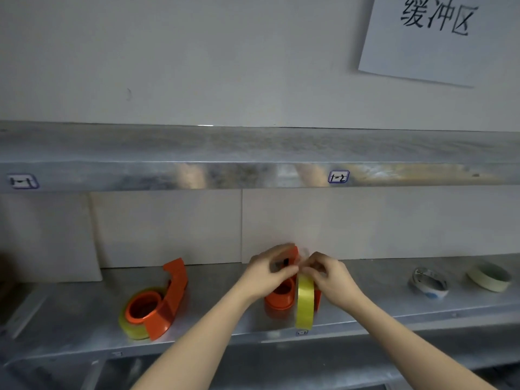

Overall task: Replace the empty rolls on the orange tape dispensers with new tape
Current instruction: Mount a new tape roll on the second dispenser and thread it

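Two orange tape dispensers lie on a metal shelf [70,327]. The left dispenser [160,299] lies on its side with a yellow tape roll [132,329] around its hub. At the middle dispenser [281,294], a yellow tape roll [304,302] stands on edge beside the orange hub. My left hand [270,273] grips the dispenser's upper part. My right hand [329,273] pinches what looks like the loose tape end at the top of the roll, fingertips almost touching the left hand. Motion blur hides the tape end itself.
Farther right on the shelf lie a used roll with a white and blue core [429,281] and a pale cream tape roll [489,277]. An upper metal shelf [253,175] with labels overhangs. White boards line the back wall; a paper sign [439,38] hangs above.
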Motion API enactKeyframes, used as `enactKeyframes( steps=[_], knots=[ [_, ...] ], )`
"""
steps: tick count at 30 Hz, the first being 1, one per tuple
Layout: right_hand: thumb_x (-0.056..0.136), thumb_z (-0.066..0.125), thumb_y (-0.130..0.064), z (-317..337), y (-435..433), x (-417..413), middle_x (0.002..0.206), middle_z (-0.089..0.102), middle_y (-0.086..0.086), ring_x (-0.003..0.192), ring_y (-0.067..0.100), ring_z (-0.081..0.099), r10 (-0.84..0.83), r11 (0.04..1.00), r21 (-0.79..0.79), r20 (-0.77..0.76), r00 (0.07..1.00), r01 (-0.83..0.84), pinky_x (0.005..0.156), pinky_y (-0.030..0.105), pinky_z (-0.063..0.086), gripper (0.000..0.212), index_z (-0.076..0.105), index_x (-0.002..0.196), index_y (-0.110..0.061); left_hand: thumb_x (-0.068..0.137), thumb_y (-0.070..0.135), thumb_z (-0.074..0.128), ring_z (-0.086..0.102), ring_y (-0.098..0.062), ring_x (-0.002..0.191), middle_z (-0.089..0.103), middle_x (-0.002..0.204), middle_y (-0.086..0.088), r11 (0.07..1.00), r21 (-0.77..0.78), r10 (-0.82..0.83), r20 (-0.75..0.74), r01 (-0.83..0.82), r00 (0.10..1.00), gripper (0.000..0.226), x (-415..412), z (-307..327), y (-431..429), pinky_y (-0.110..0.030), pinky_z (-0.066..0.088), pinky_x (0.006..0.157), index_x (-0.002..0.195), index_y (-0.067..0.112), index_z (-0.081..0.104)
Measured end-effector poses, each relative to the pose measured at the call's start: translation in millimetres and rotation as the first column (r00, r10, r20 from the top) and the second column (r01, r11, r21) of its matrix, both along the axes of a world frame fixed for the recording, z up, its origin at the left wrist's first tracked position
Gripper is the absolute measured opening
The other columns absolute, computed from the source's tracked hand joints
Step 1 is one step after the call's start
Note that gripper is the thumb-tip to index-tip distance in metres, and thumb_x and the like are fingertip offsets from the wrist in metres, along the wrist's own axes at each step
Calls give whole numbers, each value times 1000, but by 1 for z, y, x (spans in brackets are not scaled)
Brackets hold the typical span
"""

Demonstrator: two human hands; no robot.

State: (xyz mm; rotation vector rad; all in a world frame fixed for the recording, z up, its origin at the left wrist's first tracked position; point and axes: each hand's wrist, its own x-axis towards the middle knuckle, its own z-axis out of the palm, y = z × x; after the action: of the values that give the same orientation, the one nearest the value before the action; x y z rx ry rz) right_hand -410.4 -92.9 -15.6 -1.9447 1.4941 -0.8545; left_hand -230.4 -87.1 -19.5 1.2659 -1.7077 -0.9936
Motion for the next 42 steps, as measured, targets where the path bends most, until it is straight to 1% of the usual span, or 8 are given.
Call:
enactKeyframes(
  steps=[3, 8, 13, 22, 25, 29, 37, 42],
  knots=[
    [86, 61, -22, -5, -7, 1, 85, 72, -1, 81, 14, 66, -9, 1000, 16, -11, 1000, 9, 75, 31, 51, 6, 66, 85, -18, 73, 26, 83, 42, 21, 112, 43, 126, 36, 998, 62, -24, 157, 14, 987, 79, 16, -19, 1, 0, 33, 97, 127, 56, 33],
    [88, 60, -17, -9, -17, 9, 85, 71, 2, 81, 12, 63, 4, 1000, 13, -18, 1000, -3, 71, 20, 47, 8, 65, 86, -11, 54, 54, 86, 24, -22, 146, 25, 160, 1, 974, 171, 56, 447, -147, 893, 121, 31, -71, -8, -43, 23, 120, 152, 33, 19],
    [88, 60, -18, -16, -28, 11, 85, 70, 5, 81, 18, 63, 21, 1000, 19, -61, 998, -20, 77, 33, 49, 9, 65, 87, -10, 52, 60, 83, 24, -17, 146, 34, 155, 7, 979, 128, 54, 590, -160, 805, 113, 19, -93, -16, -42, 15, 121, 148, 34, 30],
    [90, 57, -19, -22, -43, 19, 76, 62, -5, 71, 8, 56, 8, 998, 58, -90, 996, -3, 62, 8, 41, 11, 64, 89, -10, 61, 63, 73, 40, -18, 132, 48, 141, 9, 964, 107, 129, 614, -244, 779, 81, 5, -100, -25, -36, 23, 112, 133, 35, 47],
    [90, 56, -18, -19, -45, 18, 75, 60, -8, 70, 5, 54, -5, 997, 81, -78, 997, 11, 59, 4, 39, 9, 62, 85, -13, 58, 65, 69, 44, -22, 128, 54, 133, 7, 956, 199, 87, 503, -214, 860, 79, 5, -92, -24, -41, 31, 110, 129, 38, 49],
    [90, 57, -18, -13, -45, 20, 72, 57, -13, 70, 3, 53, -12, 998, 59, -72, 997, 16, 59, 4, 39, 15, 56, 76, -23, 74, 22, 81, 60, -13, 111, 62, 112, 14, 942, 322, 66, 80, -88, 995, 54, 9, -78, -18, -23, 49, 93, 115, 39, 52],
    [90, 58, -20, -9, -49, 22, 81, 67, 2, 76, 12, 60, -56, 997, 51, -11, 998, 57, 58, 10, 41, 10, 63, 86, -12, 82, 7, 73, 53, -14, 111, 55, 119, 7, 897, 436, 138, -115, -74, 984, 65, 19, -58, -14, -32, 47, 101, 135, 32, 45],
    [89, 58, -16, -5, -52, 29, 82, 69, 7, 76, 17, 61, -77, 996, 37, 17, 997, 77, 56, 8, 42, 11, 63, 84, -8, 91, 11, 60, 58, -15, 102, 58, 124, -3, 873, 483, 205, -245, -63, 948, 49, 18, -41, -15, -23, 49, 83, 139, 17, 49]
  ],
)
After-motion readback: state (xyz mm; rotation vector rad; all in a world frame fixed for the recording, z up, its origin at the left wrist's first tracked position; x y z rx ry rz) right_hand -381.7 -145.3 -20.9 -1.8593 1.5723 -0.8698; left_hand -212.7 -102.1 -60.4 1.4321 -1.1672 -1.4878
